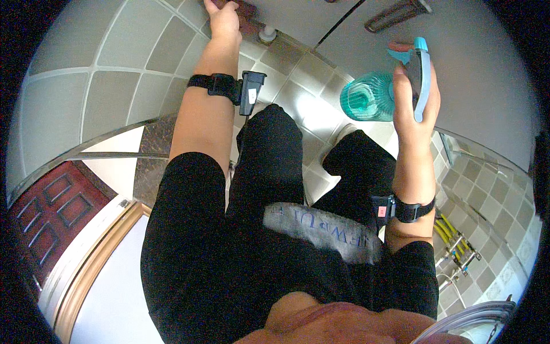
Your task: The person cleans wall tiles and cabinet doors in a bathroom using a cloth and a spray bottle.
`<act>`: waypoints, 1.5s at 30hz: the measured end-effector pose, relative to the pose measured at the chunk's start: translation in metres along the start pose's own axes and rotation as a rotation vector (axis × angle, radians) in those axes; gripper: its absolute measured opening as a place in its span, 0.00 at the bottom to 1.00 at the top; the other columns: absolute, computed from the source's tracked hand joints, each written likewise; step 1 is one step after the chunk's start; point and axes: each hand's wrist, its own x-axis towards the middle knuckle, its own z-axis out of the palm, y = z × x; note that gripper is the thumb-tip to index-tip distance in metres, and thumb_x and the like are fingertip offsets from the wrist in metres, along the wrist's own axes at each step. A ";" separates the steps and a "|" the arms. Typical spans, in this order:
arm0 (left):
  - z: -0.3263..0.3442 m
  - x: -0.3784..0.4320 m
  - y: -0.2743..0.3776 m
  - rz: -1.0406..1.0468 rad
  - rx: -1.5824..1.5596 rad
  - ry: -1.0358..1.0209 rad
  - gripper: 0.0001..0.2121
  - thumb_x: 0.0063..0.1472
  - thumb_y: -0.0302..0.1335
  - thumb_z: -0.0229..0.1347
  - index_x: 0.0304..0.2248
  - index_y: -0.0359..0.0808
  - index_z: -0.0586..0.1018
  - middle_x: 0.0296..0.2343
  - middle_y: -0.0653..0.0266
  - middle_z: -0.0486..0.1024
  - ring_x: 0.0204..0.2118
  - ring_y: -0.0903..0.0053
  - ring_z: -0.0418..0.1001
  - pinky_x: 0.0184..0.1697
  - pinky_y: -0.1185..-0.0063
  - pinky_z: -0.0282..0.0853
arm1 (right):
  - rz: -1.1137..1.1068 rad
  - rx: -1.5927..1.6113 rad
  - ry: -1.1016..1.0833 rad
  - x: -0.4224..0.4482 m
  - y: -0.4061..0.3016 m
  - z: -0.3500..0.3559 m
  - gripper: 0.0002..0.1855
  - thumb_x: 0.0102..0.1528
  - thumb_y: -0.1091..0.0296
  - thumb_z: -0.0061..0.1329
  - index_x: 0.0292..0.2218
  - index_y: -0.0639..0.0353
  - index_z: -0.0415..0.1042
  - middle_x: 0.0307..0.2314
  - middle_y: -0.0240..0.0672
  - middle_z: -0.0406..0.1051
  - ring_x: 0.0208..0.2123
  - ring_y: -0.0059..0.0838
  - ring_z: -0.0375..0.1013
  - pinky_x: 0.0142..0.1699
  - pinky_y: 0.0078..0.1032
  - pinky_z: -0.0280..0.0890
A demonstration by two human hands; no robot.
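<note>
My right hand (414, 99) is wrapped around the neck of a clear teal spray bottle (367, 96) with a ribbed body. Its grey and light-blue trigger head (423, 77) rises above my fingers, and the bottle lies tilted sideways with its base to the left. At the top edge, my left hand (223, 21) reaches forward beside a blurred reddish-brown thing (245, 15). Part of that hand is cut off by the frame, so its grip is unclear. Each forearm wears a black strap with a small device.
A smooth grey panel (481, 81) with a bar handle (397, 16) stands ahead on the right. Near its foot is a white round fitting (267, 33). Tiled wall (114, 99) rises left, above the tiled floor (296, 101). Yellow hoses (449, 234) and a red panelled door (56, 215) lie behind.
</note>
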 end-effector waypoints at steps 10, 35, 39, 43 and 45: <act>0.032 -0.050 -0.044 -0.515 -0.155 -0.005 0.33 0.58 0.20 0.49 0.60 0.46 0.48 0.49 0.54 0.65 0.47 0.58 0.70 0.48 0.58 0.70 | -0.020 0.027 0.024 -0.002 0.003 0.005 0.16 0.52 0.69 0.50 0.43 0.60 0.72 0.32 0.38 0.73 0.35 0.29 0.72 0.43 0.26 0.66; 0.074 -0.142 0.085 -0.168 0.055 -0.463 0.32 0.55 0.16 0.51 0.59 0.33 0.56 0.49 0.55 0.68 0.52 0.70 0.67 0.56 0.71 0.63 | 0.102 -0.005 0.234 -0.031 0.005 -0.028 0.15 0.53 0.64 0.50 0.43 0.57 0.73 0.29 0.33 0.73 0.31 0.22 0.71 0.39 0.22 0.65; 0.095 -0.147 0.126 0.560 0.306 -0.444 0.28 0.58 0.19 0.52 0.57 0.32 0.58 0.49 0.56 0.66 0.53 0.71 0.64 0.57 0.72 0.61 | 0.045 -0.116 0.295 -0.034 0.030 -0.029 0.16 0.52 0.62 0.52 0.42 0.57 0.73 0.30 0.36 0.73 0.33 0.28 0.72 0.42 0.26 0.65; 0.110 -0.114 0.132 1.093 0.957 -0.367 0.36 0.53 0.18 0.49 0.62 0.35 0.50 0.59 0.45 0.52 0.61 0.52 0.51 0.62 0.62 0.47 | -0.036 -0.096 0.323 -0.028 0.010 -0.025 0.18 0.51 0.69 0.50 0.43 0.66 0.67 0.33 0.43 0.70 0.36 0.40 0.71 0.45 0.33 0.65; 0.118 -0.117 0.120 1.120 0.975 -0.330 0.36 0.52 0.18 0.49 0.62 0.33 0.51 0.60 0.44 0.50 0.61 0.50 0.49 0.64 0.62 0.43 | -0.059 -0.135 0.374 -0.030 0.016 -0.024 0.19 0.51 0.69 0.50 0.44 0.66 0.67 0.33 0.43 0.70 0.37 0.40 0.71 0.45 0.32 0.65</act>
